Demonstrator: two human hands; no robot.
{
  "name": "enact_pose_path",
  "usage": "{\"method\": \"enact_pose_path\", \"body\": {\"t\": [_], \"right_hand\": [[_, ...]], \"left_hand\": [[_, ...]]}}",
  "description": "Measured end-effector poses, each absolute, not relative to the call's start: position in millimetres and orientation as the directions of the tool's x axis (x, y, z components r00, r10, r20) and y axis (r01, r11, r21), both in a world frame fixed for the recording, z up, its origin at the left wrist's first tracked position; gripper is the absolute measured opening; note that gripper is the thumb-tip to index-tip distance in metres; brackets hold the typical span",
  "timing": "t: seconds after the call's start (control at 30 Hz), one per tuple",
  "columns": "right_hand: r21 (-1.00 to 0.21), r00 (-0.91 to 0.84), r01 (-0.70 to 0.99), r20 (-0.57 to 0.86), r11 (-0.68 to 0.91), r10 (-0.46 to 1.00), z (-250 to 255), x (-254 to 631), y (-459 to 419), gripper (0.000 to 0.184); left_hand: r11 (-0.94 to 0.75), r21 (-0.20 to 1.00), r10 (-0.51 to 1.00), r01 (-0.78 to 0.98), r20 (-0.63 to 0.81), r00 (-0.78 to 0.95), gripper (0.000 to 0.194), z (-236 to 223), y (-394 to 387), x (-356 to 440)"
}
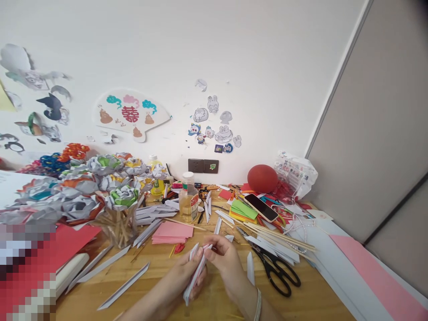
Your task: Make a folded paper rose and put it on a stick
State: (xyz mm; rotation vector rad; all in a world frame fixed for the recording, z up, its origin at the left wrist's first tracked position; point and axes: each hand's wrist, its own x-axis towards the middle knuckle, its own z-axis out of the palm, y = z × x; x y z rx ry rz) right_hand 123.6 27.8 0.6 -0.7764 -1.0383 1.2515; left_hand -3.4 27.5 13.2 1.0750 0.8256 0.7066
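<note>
My left hand (191, 264) is closed around a bundle of folded paper strips (196, 277), white with pinkish lines, held slanting over the table. At the bundle's upper end, my right hand (223, 257) pinches the paper between thumb and fingers. Just beyond my hands lies a stack of pink paper squares (172, 232), with a small red scrap (179, 248) in front of it. Black-handled scissors (279, 269) rest to the right of my right hand. A loose folded white strip (124, 286) lies to the left of my left forearm.
A glue bottle (188, 203) stands behind the pink stack. Paper flowers (123, 196) crowd the left side in a clear container. Green paper (244, 208), a phone (261, 207), wooden sticks (284, 235) and a red balloon (262, 179) lie at the right. A wall closes off the back.
</note>
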Motion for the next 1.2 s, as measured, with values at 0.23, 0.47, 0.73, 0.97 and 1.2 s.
{"method": "enact_pose_path", "body": {"t": [0.23,0.47,0.73,0.97,1.2], "right_hand": [[-0.917,0.009,-0.209,0.345,0.339,0.938,-1,126,30,0.024],[-0.900,-0.007,0.092,0.427,0.426,0.904,-7,123,23,0.030],[-0.863,-0.122,0.074,0.490,0.500,0.863,6,133,25,0.021],[-0.879,-0.303,0.106,0.417,0.465,0.857,24,141,24,0.005],[-0.865,-0.157,0.097,0.476,0.493,0.865,23,131,23,0.013]], "left_hand": [[0.297,0.951,0.835,-0.081,-0.218,0.506,0.063,10,31,-6],[0.298,0.937,0.865,-0.179,-0.186,0.467,0.059,3,31,-2],[0.168,0.984,0.850,0.060,-0.175,0.497,0.057,21,29,-9],[0.028,0.968,0.779,0.249,-0.177,0.601,0.061,33,23,-11],[0.038,0.969,0.735,0.245,-0.193,0.650,0.056,20,30,-13]]}}
